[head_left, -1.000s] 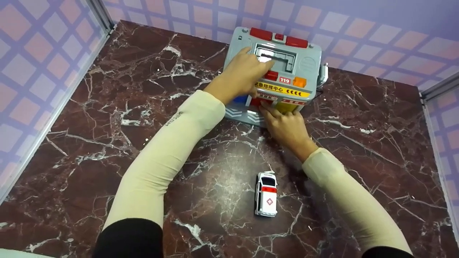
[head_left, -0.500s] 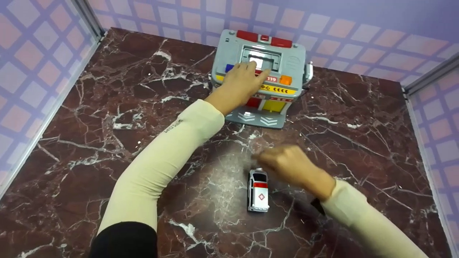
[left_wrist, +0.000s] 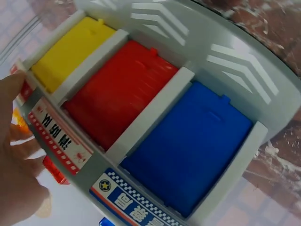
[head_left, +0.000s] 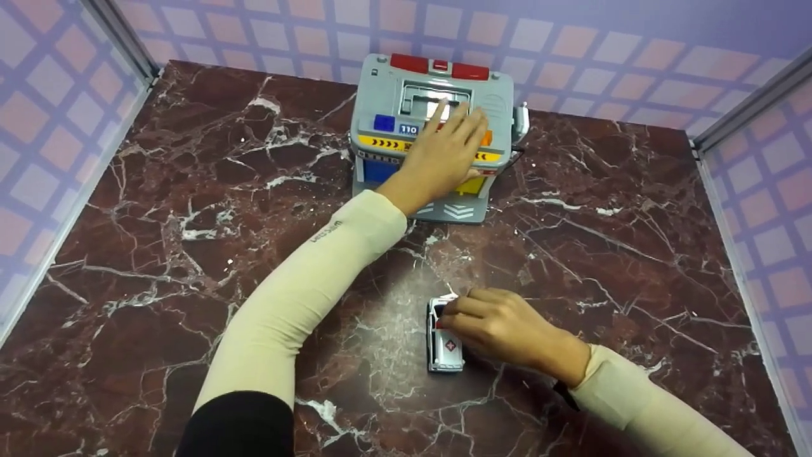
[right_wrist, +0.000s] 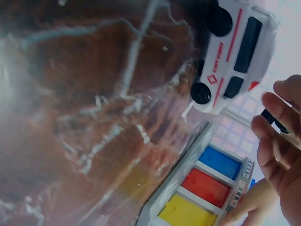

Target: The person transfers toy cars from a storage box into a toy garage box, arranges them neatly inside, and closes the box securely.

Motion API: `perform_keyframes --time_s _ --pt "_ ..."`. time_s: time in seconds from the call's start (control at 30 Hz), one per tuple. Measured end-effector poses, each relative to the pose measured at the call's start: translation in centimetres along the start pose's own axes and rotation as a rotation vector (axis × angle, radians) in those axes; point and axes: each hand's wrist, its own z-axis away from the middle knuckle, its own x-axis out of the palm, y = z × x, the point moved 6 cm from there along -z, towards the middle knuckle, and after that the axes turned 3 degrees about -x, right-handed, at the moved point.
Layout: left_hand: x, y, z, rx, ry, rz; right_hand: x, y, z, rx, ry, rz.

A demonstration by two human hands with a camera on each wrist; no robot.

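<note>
My left hand point(head_left: 447, 143) rests with straight, spread fingers on the grey roof of a toy emergency station point(head_left: 374, 89). The left wrist view shows the station's yellow door point(left_wrist: 73, 54), red door point(left_wrist: 120, 92) and blue door point(left_wrist: 188, 148), all closed. Closer to me, a white toy ambulance point(head_left: 449, 355) with a red cross stands on the tabletop. Over its right side hovers my right hand point(head_left: 501, 324), fingers loosely bent. In the right wrist view a gap shows between those fingertips and the ambulance point(right_wrist: 235, 56).
The dark red marbled tabletop point(head_left: 190, 304) lies under everything. Patterned panels point(head_left: 634, 57) with metal corner posts point(head_left: 124, 38) enclose the back and sides. A handset-like white piece point(head_left: 521, 120) juts from the station's right side.
My right hand has left the station's door front and come down toward me to the ambulance. My left hand has slid right across the station's roof, its fingers now spread.
</note>
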Motion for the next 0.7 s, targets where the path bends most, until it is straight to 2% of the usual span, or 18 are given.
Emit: perform_keyframes --time_s 0.1,0.23,0.4,0.57,0.7 --pt "0.3 0.6 -0.1 0.071 0.029 -0.079 0.3 -0.3 0.4 -0.027 -0.021 -0.004" --pt "0.5 1.1 -0.4 0.118 0.050 -0.114 0.7 -0.6 0.5 -0.067 -0.060 -0.011" --pt "0.6 1.1 -0.6 0.139 0.063 -0.136 1.0 -1.3 0.6 -0.125 -0.130 0.003" --pt "0.7 0.9 -0.5 0.147 0.105 -0.132 1.7 -2.1 0.8 -0.188 -0.261 0.080" --pt "0.6 0.8 -0.4 0.146 0.141 -0.132 2.0 -2.3 0.8 -0.215 -0.331 0.137"
